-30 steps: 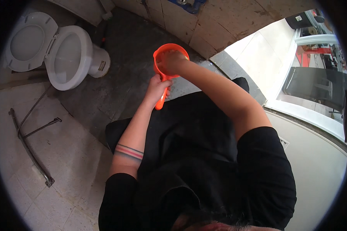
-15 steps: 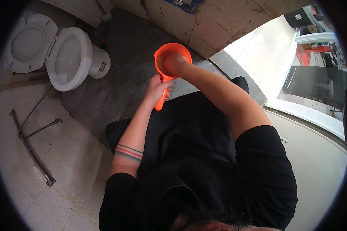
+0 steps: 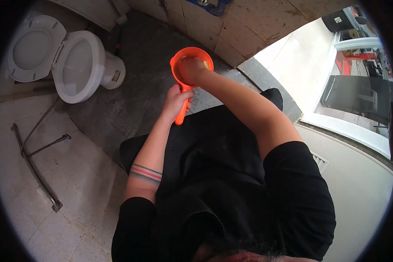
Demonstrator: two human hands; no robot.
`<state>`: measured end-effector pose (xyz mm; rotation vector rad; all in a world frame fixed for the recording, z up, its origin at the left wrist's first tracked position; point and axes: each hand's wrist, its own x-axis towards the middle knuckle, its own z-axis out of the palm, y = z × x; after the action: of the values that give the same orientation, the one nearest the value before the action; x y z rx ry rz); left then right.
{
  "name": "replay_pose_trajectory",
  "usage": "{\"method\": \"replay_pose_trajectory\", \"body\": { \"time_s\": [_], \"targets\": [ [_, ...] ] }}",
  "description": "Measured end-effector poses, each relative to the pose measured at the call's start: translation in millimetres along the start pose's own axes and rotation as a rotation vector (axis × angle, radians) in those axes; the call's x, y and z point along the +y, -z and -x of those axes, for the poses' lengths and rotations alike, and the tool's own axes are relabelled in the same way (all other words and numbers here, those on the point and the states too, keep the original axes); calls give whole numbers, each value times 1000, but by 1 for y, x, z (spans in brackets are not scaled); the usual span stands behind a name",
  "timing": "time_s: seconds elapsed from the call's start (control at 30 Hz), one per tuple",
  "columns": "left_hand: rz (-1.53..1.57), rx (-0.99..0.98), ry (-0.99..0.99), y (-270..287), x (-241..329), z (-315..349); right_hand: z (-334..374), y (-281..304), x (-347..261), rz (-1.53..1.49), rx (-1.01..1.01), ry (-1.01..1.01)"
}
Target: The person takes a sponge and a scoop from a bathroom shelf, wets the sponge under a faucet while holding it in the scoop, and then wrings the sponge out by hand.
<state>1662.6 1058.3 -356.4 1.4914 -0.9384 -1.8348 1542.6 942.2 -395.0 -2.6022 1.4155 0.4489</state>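
Note:
An orange plastic water dipper is held up in front of me, its round bowl pointing away and its handle toward my lap. My left hand wraps its fingers round the handle near the bowl; the handle's end sticks out below. My right hand reaches down into the bowl, with the wrist over the right side of the rim. Its fingers are hidden or blurred there. Something pale yellowish shows beside it at the bowl's right wall; I cannot make out what it is.
A white toilet with its lid raised stands at the far left. Below it a metal grab bar and a hose are on the tiled wall. A tiled wall rises ahead. To the right is a white-framed glass door.
The dipper's bowl has shifted slightly to the left, and my right hand has moved left inside it. My left hand keeps its hold on the handle.

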Motion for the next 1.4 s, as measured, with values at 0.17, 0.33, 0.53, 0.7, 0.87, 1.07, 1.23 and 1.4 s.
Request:
{"method": "replay_pose_trajectory", "body": {
  "time_s": [0.17, 0.33, 0.53, 0.7, 0.87, 1.07, 1.23, 1.4],
  "targets": [
    [45, 11, 52, 2, 2, 5, -4, 19, -12, 168, -210, 185],
    [37, 7, 15, 1, 5, 7, -4, 21, -7, 39, -163, 174],
    [29, -11, 23, 1, 6, 9, -4, 16, -3, 35, -152, 208],
    [19, -2, 38, 0, 8, 8, -3, 19, -4, 86, -222, 179],
    [12, 12, 53, 2, 6, 7, -1, 23, -4, 3, -214, 139],
    [63, 31, 50, 12, -1, 7, 4, 42, -16, -107, -262, 10],
    [75, 8, 19, 5, 1, 4, 5, 30, 3, 11, -331, 62],
    [85, -12, -5, 2, 2, 5, 0, 15, 14, 65, -247, 94]
  ]
}}
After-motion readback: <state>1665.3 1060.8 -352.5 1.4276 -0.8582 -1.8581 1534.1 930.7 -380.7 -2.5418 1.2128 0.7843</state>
